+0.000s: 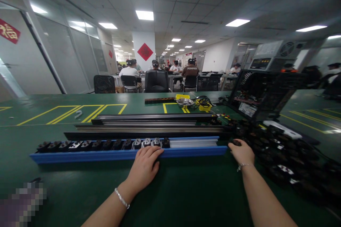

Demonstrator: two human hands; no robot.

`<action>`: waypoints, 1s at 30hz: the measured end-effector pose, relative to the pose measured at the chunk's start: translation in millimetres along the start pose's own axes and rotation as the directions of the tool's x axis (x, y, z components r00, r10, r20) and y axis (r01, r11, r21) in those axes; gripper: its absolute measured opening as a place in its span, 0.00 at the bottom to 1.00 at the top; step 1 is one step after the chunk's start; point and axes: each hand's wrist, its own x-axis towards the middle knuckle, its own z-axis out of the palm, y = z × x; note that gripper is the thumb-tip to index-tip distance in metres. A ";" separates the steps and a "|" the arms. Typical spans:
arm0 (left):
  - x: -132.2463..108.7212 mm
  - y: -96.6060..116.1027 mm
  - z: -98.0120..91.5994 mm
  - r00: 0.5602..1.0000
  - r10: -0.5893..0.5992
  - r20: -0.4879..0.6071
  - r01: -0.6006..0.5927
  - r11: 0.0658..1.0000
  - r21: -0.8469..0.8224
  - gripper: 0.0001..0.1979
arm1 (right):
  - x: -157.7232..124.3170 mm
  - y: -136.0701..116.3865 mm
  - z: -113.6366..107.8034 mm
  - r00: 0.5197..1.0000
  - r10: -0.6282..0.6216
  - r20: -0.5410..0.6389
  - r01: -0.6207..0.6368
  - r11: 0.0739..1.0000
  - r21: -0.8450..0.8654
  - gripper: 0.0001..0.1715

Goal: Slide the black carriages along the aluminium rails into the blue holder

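A long blue rail [128, 154] lies across the green table [170, 191], with a row of several small black parts [106, 144] seated in its left and middle stretch. My left hand [145, 165] rests on the rail's front edge, fingers spread flat beside the last black part in the row. My right hand [241, 152] is at the rail's right end, at the edge of a heap of loose black parts [282, 156]; its fingers curl down onto one small black part there.
Behind the blue rail lie dark metal rails [151, 122]. A black open-frame case [262, 94] stands at the back right. A metal dish [185, 102] and yellow items sit farther back. People sit at tables across the room.
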 end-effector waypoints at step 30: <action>0.0 1.0 0.9 1.000 -0.015 0.003 0.015 1.000 -0.013 0.24 | -32.6 -36.0 -14.7 0.961 -0.198 -0.193 0.165 0.970 -0.176 0.18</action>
